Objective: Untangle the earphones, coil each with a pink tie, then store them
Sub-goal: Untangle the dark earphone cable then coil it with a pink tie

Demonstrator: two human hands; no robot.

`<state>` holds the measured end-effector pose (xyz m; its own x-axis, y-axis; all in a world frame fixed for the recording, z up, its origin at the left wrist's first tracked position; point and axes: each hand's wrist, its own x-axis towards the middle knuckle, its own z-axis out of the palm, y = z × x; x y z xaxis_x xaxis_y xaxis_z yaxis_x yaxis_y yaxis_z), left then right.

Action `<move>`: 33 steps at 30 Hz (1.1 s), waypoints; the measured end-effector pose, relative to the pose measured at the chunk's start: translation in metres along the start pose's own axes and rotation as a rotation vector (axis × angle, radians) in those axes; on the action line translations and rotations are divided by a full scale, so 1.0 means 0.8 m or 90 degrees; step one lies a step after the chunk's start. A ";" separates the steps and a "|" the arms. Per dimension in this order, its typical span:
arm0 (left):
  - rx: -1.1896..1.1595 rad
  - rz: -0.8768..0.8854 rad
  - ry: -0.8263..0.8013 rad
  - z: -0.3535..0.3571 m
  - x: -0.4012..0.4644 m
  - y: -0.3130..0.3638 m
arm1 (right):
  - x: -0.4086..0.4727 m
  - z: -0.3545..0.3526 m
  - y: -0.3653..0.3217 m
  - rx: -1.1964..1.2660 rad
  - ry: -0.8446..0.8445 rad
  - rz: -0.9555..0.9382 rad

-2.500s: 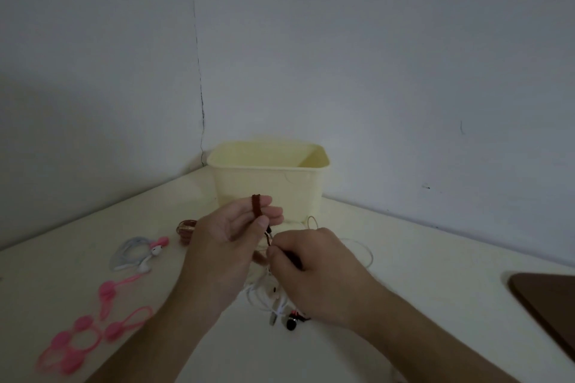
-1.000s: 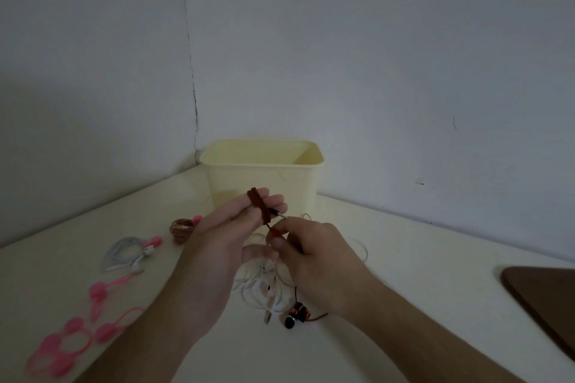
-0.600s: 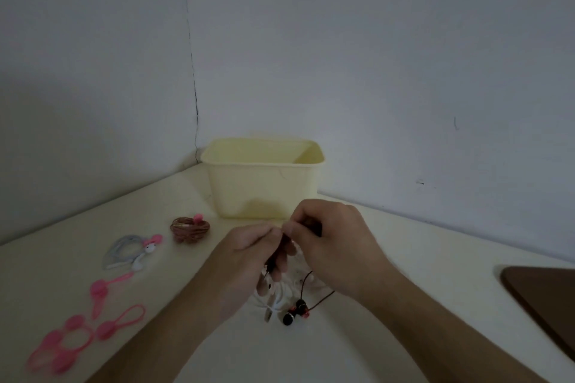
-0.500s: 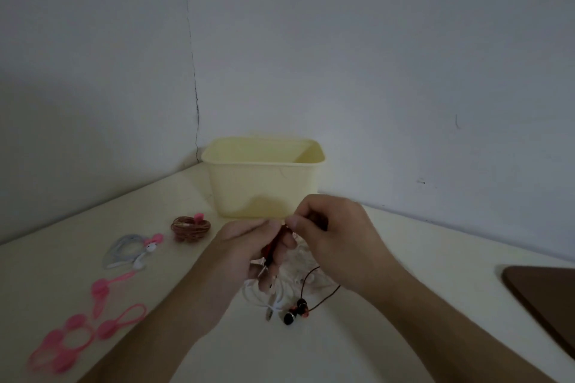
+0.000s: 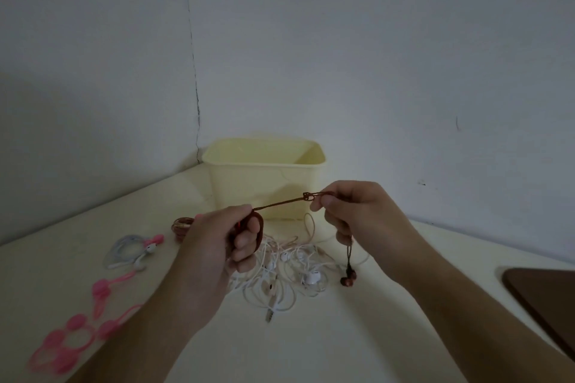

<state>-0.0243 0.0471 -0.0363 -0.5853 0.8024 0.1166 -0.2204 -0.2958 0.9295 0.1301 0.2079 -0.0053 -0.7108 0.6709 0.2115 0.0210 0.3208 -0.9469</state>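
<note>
Head view: your left hand (image 5: 217, 246) grips coiled loops of the dark red earphone cord (image 5: 280, 204); your right hand (image 5: 357, 211) pinches its other end, cord taut between them, earbuds (image 5: 349, 280) dangling. Yellow bin (image 5: 267, 183) stands behind; its inside isn't visible. White earphone tangle (image 5: 286, 277) lies on the table (image 5: 342, 336), pink ties (image 5: 74, 333) left.

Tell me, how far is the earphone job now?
Done: two coils, white and brown, lie tied but outside the yellow bin. In hand: left hand and right hand stretch the dark red cable. Left: the white tangle, the pink ties, storing.
</note>
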 end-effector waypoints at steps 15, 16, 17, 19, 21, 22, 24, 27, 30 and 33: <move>0.056 0.049 0.024 -0.001 0.001 -0.001 | -0.003 -0.017 -0.010 0.130 0.020 0.038; 0.062 0.042 0.018 0.000 0.000 -0.001 | -0.004 -0.015 -0.010 0.118 -0.001 0.039; 0.070 0.034 0.013 0.000 -0.001 -0.002 | -0.004 -0.013 -0.010 0.114 -0.032 0.044; 0.082 0.016 0.002 0.003 -0.002 -0.004 | -0.005 -0.007 -0.011 0.109 -0.096 0.065; 0.068 0.008 -0.013 0.004 -0.004 -0.003 | -0.007 0.000 -0.011 0.072 -0.134 0.085; 0.056 0.008 -0.020 0.005 -0.004 -0.002 | -0.008 0.004 -0.010 0.040 -0.142 0.087; 0.036 0.016 -0.025 0.007 -0.005 0.001 | -0.012 0.012 -0.005 -0.039 -0.152 0.066; 0.030 0.031 -0.009 0.008 -0.006 0.003 | -0.013 0.021 0.002 -0.118 -0.174 0.003; 0.039 0.030 0.012 0.007 -0.004 0.002 | -0.017 0.026 0.001 -0.102 -0.204 -0.020; 0.071 0.031 0.016 0.007 -0.003 -0.001 | -0.023 0.032 -0.003 -0.083 -0.243 -0.020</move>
<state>-0.0185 0.0486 -0.0356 -0.6129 0.7749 0.1549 -0.1037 -0.2732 0.9564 0.1254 0.1779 -0.0133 -0.9219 0.3710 0.1115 0.0671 0.4363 -0.8973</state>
